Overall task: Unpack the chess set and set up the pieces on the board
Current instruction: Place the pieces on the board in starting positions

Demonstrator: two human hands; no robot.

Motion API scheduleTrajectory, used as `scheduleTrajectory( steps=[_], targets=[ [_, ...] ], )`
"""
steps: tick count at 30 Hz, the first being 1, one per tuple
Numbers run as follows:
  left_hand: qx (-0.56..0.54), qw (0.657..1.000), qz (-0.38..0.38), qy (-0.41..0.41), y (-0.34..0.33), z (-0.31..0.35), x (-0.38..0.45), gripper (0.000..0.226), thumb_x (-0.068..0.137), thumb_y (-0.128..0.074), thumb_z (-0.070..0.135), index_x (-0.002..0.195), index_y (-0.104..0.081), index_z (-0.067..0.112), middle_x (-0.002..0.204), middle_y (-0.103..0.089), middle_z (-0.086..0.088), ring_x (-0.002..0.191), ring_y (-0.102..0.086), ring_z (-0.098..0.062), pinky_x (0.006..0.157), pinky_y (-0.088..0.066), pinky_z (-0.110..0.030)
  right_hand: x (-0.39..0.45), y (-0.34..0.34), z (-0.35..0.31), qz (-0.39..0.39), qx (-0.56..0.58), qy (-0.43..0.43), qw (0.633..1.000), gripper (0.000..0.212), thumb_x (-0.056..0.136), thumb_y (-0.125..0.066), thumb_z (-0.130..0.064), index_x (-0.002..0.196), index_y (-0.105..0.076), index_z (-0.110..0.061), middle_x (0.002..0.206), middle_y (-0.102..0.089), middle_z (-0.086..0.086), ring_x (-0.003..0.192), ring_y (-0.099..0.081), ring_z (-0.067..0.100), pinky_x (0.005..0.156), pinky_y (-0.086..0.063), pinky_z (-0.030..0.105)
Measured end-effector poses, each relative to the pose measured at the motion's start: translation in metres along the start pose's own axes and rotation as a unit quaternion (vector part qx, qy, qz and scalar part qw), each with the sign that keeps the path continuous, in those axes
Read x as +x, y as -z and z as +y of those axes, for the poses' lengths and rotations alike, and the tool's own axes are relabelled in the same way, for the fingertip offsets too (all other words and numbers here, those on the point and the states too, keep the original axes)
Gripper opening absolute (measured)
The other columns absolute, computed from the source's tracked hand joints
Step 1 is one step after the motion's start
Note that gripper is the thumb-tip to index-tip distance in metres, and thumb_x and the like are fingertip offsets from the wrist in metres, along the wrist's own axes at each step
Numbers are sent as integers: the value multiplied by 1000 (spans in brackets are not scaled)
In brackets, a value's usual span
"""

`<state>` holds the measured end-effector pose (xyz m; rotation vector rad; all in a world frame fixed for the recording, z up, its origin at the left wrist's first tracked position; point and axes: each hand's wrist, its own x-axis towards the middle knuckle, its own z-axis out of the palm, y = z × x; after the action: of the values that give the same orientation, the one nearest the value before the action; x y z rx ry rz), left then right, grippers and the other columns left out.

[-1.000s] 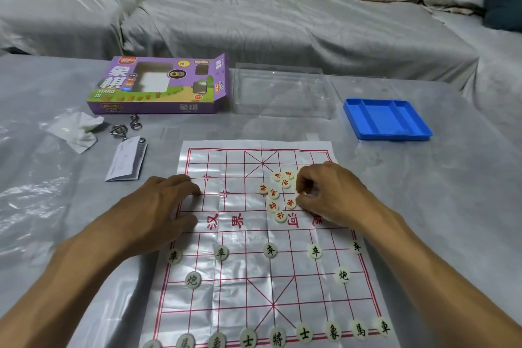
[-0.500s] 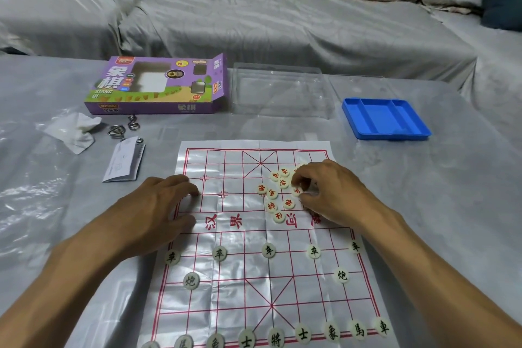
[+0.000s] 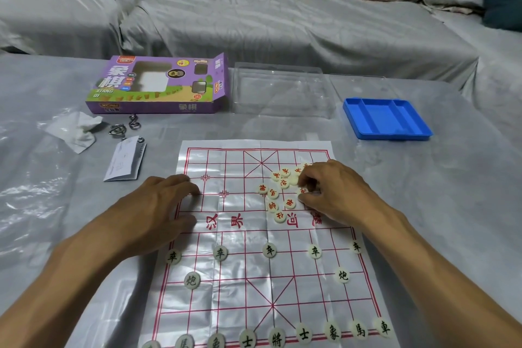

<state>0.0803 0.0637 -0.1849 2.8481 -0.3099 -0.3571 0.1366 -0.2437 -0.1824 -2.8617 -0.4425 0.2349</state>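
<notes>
Board (image 3: 254, 277) lies long axis away; right hand (image 3: 333, 192) fingers pinch red piece (image 3: 302, 191).

Your white plastic-sheet xiangqi board with red grid lines (image 3: 254, 277) lies at lower centre on the grey plastic-covered table (image 3: 452, 206). Round cream black-lettered pieces (image 3: 269, 250) sit on its lower rows; a loose cluster of round cream red-lettered pieces (image 3: 278, 198) sits upper right on it. Your left hand (image 3: 158, 212) rests on its left edge, your right hand (image 3: 336, 192) just right of the cluster. Purple cardboard box (image 3: 161, 85) upper left, clear plastic lid (image 3: 282, 90) right of it, blue plastic tray (image 3: 387, 118) further right.
</notes>
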Motion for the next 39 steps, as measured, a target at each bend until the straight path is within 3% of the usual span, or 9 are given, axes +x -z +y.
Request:
scheduleTrajectory(
  steps=[12,18,23,28,39],
  targets=[
    [-10,1000,-2,-5,0,-2,1,50,89,-55,49,136,-42,37,147,-34,18,132,-34,-13,103,-40,-36,-1,3,-1,-22,0,4,1000,27,88,-68,-35,114,-64,-29,115,-63,-12,96,-52,6,84,-49,22],
    [-7,1000,-10,-5,0,-2,0,56,82,-48,56,135,-42,37,145,-36,19,129,-36,-13,102,-41,-36,0,10,-4,23,11,2,1000,19,93,-61,-30,111,-65,-28,111,-66,-10,95,-56,7,76,-40,17],
    [-6,1000,-6,-1,0,-2,0,52,87,-52,53,136,-42,37,146,-35,19,130,-34,-12,101,-42,-37,-3,12,-8,-5,21,5,1000,18,91,-65,-27,109,-68,-30,111,-68,-10,92,-61,9,76,-47,17],
    [-3,1000,-3,-4,-1,-2,1,51,89,-53,50,136,-41,38,146,-33,20,130,-34,-12,101,-42,-36,-5,15,-6,-12,18,-9,1000,24,88,-68,-28,112,-63,-33,93,-64,-12,80,-60,9,74,-50,18],
    [-3,1000,7,-6,-2,-2,2,51,89,-56,47,137,-41,37,147,-34,18,131,-34,-13,102,-41,-35,-4,22,0,-4,15,-29,999,14,92,-64,-28,106,-68,-29,111,-68,-7,94,-61,9,86,-50,24]
  ],
)
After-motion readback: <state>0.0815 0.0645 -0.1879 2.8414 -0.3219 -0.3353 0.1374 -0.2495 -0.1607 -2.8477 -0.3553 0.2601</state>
